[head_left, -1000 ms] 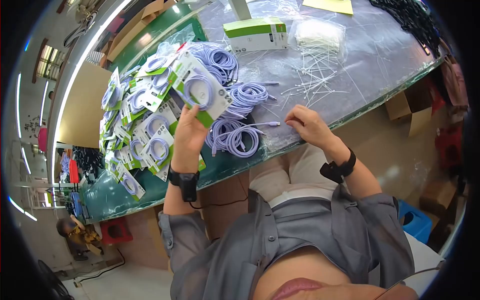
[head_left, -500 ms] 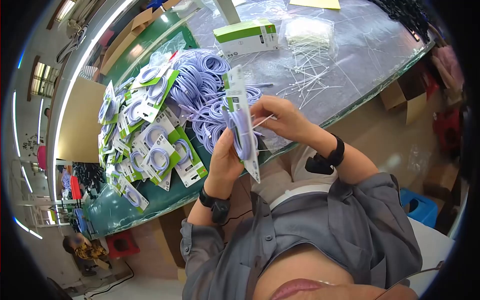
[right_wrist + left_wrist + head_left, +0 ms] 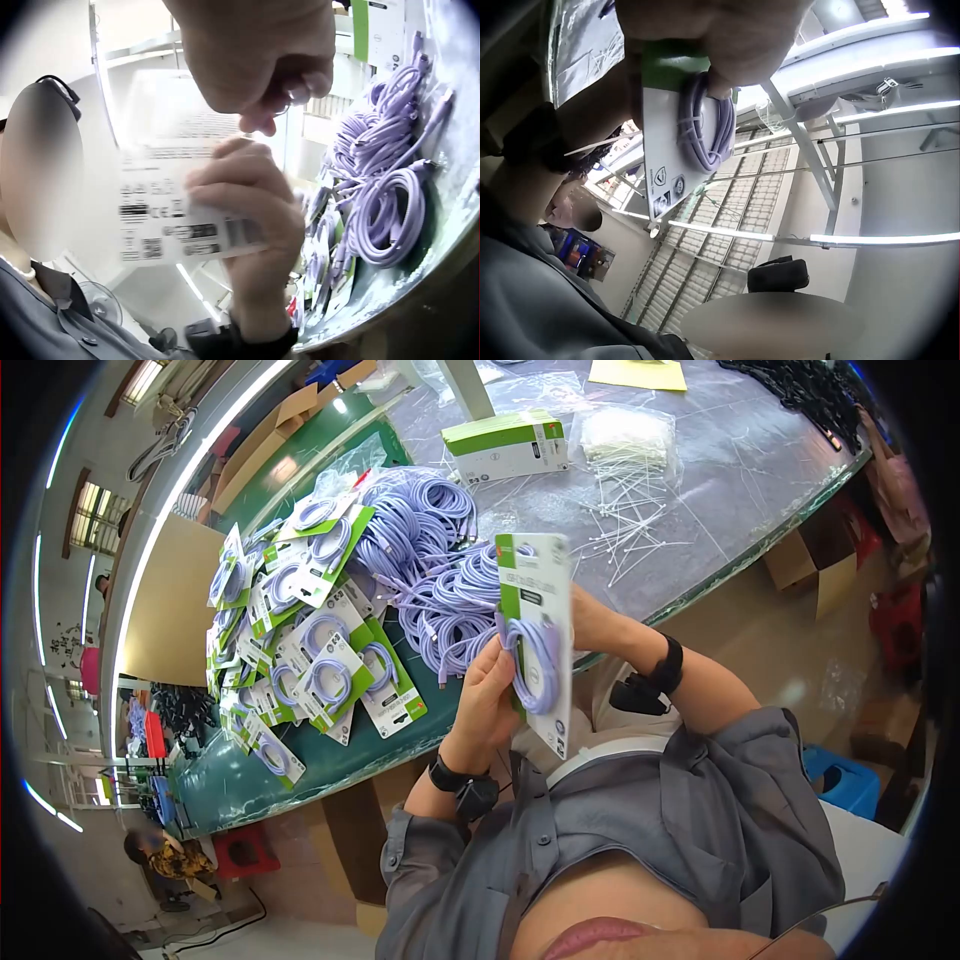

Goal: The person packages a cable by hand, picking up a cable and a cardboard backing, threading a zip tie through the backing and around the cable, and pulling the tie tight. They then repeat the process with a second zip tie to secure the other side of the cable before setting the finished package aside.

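My left hand (image 3: 485, 695) holds up a white and green retail card (image 3: 552, 575) by its edge, with the card nearly upright. On its front lies a coiled lilac USB cable (image 3: 537, 672). Behind the card is my right hand (image 3: 592, 622), partly hidden in the head view. In the right wrist view, its curled fingers pinch together close to the card's printed back (image 3: 176, 169), beside the left hand's fingers (image 3: 240, 180). A thin white cable tie (image 3: 604, 143) sticks out behind the card in the left wrist view; its end at the right fingertips is hidden.
To the left lies a heap of carded cables (image 3: 330, 670). Loose lilac cables (image 3: 440, 610) are bundled beside it. Farther back stand a stack of flat cards (image 3: 510, 450) and a bag of white ties (image 3: 628, 440), with loose ties (image 3: 625, 515) spread in front.
The left hand has brought the card from over the heap toward the body and turned it upright. The right hand has moved in behind it, with a white tie at its fingers half a second ago.
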The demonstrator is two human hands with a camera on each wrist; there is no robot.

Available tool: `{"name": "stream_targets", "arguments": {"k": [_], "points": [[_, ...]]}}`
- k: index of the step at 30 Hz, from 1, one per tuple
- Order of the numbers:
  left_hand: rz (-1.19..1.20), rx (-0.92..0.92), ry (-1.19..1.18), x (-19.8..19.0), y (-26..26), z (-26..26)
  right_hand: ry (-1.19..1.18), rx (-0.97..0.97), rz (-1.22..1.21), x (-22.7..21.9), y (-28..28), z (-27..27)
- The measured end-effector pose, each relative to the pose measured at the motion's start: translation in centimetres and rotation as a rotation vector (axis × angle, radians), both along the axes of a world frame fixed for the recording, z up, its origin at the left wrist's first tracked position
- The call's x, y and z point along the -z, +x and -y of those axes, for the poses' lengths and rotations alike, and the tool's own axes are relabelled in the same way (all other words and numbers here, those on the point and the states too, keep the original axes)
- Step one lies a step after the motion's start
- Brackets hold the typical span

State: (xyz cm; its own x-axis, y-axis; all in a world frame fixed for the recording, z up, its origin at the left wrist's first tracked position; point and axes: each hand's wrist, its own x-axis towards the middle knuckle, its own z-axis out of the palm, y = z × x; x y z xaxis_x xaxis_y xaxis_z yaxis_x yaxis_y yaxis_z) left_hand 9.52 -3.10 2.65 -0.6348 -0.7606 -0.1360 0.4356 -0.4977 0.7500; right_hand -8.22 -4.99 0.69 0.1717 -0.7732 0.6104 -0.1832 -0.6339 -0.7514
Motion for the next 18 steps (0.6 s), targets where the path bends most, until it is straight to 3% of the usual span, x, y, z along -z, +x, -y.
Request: {"name": "stream_targets", "arguments": {"k": [1, 8, 10, 11, 12, 13, 14, 15, 17, 18], "points": [[-0.049, 0.087, -0.050, 0.5, 0.3, 0.3, -0.003, 0.001, -0.002, 0.2, 0.1, 0.0], [-0.022, 0.082, -0.102, 0.9, 2.1, 1.0, 0.024, 0.006, -0.022, 0.7, 1.1, 0.3], [0.023, 0.012, -0.200, -0.1, 3.7, 3.0, 0.181, 0.075, 0.148, 1.3, 0.7, 0.6], [0.062, -0.140, -0.273, -1.8, 4.0, 4.3, 0.275, 0.163, 0.090, 0.2, -0.2, 0.1], [0.432, -0.189, -0.764, -1.6, 6.2, 7.8, 0.368, 0.202, 0.108, 0.6, -0.9, 0.2], [0.253, -0.290, -0.456, -3.5, 6.8, 10.1, 0.462, 0.239, 0.124, 1.3, -1.3, 0.2], [0.408, -0.224, -0.790, -5.3, 8.5, 12.2, 0.467, 0.241, 0.125, 2.1, -1.6, -0.1], [0.351, -0.413, -0.774, -6.0, 9.7, 15.4, 0.496, 0.209, 0.112, 3.1, -1.8, -0.2], [0.061, -0.624, -0.635, -10.2, 11.3, 19.8, 0.525, 0.179, 0.104, 4.4, -1.9, -0.1], [0.067, -0.620, -0.634, -10.7, 12.2, 21.8, 0.520, 0.209, 0.091, 5.0, -1.7, -0.2]]}}
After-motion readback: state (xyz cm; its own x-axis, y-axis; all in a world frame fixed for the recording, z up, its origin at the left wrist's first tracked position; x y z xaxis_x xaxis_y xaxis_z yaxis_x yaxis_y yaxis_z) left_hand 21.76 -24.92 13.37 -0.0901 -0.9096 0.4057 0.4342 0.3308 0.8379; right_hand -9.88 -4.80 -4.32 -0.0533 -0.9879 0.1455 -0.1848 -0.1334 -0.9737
